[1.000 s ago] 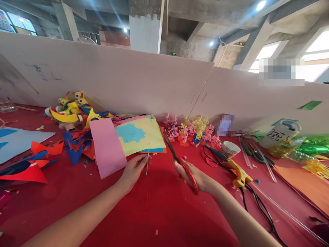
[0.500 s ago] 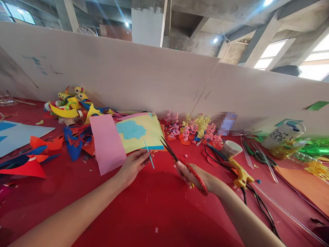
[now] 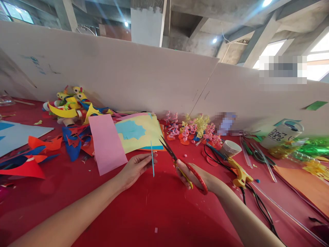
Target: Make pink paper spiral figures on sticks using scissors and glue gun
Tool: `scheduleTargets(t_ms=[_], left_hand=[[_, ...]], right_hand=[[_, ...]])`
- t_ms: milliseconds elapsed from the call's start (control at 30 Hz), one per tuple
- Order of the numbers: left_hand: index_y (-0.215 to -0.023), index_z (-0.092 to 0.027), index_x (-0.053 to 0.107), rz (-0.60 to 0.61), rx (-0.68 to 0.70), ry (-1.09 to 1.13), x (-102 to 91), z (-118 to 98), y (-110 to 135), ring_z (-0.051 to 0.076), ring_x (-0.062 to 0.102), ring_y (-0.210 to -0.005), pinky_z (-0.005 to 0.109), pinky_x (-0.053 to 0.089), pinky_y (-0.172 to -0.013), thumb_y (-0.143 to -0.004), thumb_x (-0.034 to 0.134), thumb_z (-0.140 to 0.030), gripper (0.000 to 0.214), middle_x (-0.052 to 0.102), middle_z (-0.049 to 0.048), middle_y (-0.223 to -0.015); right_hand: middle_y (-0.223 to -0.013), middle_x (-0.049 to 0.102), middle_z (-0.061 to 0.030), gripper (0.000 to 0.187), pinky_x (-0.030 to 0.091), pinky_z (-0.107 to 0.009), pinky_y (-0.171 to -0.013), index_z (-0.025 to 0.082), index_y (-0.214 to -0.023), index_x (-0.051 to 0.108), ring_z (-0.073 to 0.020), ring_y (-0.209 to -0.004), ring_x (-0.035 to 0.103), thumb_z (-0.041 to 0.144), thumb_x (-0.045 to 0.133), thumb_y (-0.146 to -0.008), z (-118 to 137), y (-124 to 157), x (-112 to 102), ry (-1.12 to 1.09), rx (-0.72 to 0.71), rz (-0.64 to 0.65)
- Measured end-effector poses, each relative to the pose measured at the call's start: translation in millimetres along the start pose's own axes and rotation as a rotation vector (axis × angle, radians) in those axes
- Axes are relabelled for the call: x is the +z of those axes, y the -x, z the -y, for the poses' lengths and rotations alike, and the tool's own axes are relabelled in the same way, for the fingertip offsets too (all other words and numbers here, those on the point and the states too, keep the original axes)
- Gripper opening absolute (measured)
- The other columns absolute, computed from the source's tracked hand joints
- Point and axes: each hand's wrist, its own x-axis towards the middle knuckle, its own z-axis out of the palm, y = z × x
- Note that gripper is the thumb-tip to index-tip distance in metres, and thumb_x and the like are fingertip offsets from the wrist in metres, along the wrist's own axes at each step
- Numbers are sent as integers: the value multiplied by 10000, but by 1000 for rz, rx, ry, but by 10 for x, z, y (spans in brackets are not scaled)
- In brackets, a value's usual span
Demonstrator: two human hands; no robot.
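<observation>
My left hand [image 3: 135, 168] pinches a thin blue paper strip [image 3: 152, 158] that stands nearly upright above the red table [image 3: 159, 212]. My right hand [image 3: 196, 176] grips red-handled scissors [image 3: 180, 163], their blades slightly parted and pointing up-left, just right of the strip. A pink sheet [image 3: 106, 144] and a yellow sheet with a blue cut-out [image 3: 140, 132] lie just beyond my hands.
Cut paper scraps and finished paper figures [image 3: 69, 109] pile at the left. Small curled paper pieces [image 3: 192, 130] sit by the white partition [image 3: 128, 75]. A yellow glue gun [image 3: 240, 173] with black cable, a tape roll [image 3: 230, 148], a bottle [image 3: 282, 133] and orange sheets [image 3: 305, 185] lie right.
The blue strip has swung from tilted to nearly upright and shifted a little right. The scissors' blades have closed in toward it. The view dipped slightly.
</observation>
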Motion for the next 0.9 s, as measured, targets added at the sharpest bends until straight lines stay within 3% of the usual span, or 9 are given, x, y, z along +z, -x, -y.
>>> scheduleTargets(t_ms=[233, 333, 500, 900], left_hand=[[-807, -179, 741, -24, -33, 15, 2, 8, -3, 106, 572, -729, 206, 440, -728, -571, 807, -291, 270, 684, 12, -750], [-811, -176, 731, -17, -46, 7, -28, 32, -11, 93, 550, -680, 202, 423, -691, -610, 784, -297, 240, 655, 2, -705], [-817, -167, 719, 36, -53, -28, -46, 46, -8, 91, 523, -640, 208, 404, -647, -672, 741, -289, 191, 614, -2, -655], [-785, -154, 719, 66, -76, -32, -30, 47, 15, 101, 537, -633, 215, 422, -646, -691, 722, -256, 139, 619, 13, -658]], right_hand=[[-448, 393, 40, 617, 343, -229, -458, 193, -557, 368, -107, -414, 460, 699, 154, -838, 23, 13, -20, 139, 28, -50], [-438, 351, 50, 595, 309, -225, -433, 197, -555, 337, -99, -395, 421, 685, 158, -846, 64, 39, -30, 174, 41, -34], [-524, 287, 57, 523, 249, -216, -443, 201, -589, 279, -86, -467, 333, 656, 253, -846, 173, 80, -15, 309, -80, -128], [-573, 428, 22, 496, 261, -230, -486, 193, -629, 390, -105, -507, 383, 639, 338, -840, 101, 25, 19, 419, -15, -138]])
